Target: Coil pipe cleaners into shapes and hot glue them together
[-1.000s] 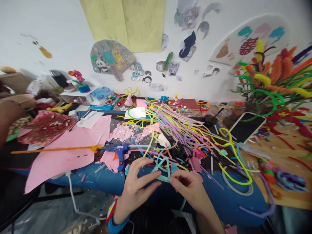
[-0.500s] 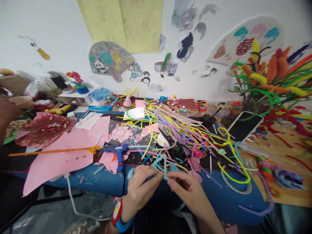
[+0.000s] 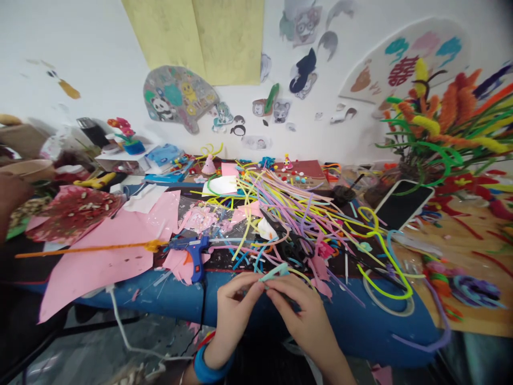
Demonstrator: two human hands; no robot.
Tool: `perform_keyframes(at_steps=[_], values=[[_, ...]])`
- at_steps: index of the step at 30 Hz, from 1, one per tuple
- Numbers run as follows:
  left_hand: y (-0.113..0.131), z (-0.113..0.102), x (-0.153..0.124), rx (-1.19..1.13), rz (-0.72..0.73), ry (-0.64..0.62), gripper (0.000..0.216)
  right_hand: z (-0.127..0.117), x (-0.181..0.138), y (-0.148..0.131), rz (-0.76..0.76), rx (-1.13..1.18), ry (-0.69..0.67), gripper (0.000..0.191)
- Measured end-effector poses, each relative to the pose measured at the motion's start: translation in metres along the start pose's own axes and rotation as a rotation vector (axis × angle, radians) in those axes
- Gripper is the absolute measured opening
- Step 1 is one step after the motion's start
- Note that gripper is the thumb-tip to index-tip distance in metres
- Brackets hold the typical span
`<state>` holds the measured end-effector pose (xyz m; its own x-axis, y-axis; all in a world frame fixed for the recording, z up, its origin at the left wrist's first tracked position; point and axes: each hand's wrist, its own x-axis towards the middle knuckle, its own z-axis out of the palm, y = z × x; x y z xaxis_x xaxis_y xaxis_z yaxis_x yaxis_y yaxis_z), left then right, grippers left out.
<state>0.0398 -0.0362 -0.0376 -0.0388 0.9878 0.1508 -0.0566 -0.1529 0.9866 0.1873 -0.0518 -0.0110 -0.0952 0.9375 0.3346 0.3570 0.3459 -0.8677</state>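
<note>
Between my hands is a bent, pale teal pipe cleaner [image 3: 276, 271], partly covered by my fingers. My left hand [image 3: 240, 305] pinches it at its near end, thumb against fingertips. From the other side my right hand [image 3: 294, 305] pinches it too, the two sets of fingertips almost touching. Both hands are at the front edge of the blue-covered table [image 3: 152, 297]. Just left of them lies a blue glue gun [image 3: 195, 254]. Beyond my fingers spreads a heap of pastel and yellow pipe cleaners [image 3: 288, 206], with black-handled scissors [image 3: 298, 248] partly buried in it.
Pink sheets [image 3: 108, 262] and a long orange pipe cleaner stick [image 3: 88, 248] lie to the left. Another person's hand [image 3: 14, 195] is at the far left. A phone [image 3: 404, 206] leans at right, before pipe cleaner flowers [image 3: 444, 117]. A white cable [image 3: 120, 326] hangs down.
The teal pipe cleaner, seen as an open triangle before, is now tilted flatter. My left hand has turned, its wrist rotating so the watch face no longer shows clearly.
</note>
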Motion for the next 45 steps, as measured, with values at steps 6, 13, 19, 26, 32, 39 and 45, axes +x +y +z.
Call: perform_keyframes(at_steps=[6, 13, 19, 26, 32, 39, 45], values=[[-0.008, 0.004, 0.001, -0.179, -0.208, 0.036, 0.012, -0.003, -0.002, 0.003, 0.018, -0.087, 0.087, 0.007], [-0.005, 0.007, 0.004, -0.318, -0.309, 0.111, 0.021, -0.011, -0.003, 0.011, 0.181, -0.053, 0.129, 0.01], [-0.003, 0.006, 0.005, -0.346, -0.352, 0.145, 0.023, -0.01, 0.0, 0.017, 0.304, -0.025, 0.111, 0.016], [-0.004, 0.004, 0.006, -0.393, -0.366, 0.091, 0.024, -0.01, 0.005, 0.019, 0.296, -0.02, 0.052, 0.018], [-0.001, 0.005, 0.008, -0.376, -0.379, 0.031, 0.023, -0.007, 0.006, 0.016, 0.265, -0.007, 0.068, 0.016], [-0.002, 0.003, 0.009, -0.359, -0.39, 0.048, 0.017, -0.007, 0.006, 0.016, 0.28, -0.019, 0.085, 0.013], [0.0, -0.002, 0.011, -0.393, -0.449, -0.009, 0.019, -0.011, 0.008, 0.012, 0.379, 0.102, -0.05, 0.015]])
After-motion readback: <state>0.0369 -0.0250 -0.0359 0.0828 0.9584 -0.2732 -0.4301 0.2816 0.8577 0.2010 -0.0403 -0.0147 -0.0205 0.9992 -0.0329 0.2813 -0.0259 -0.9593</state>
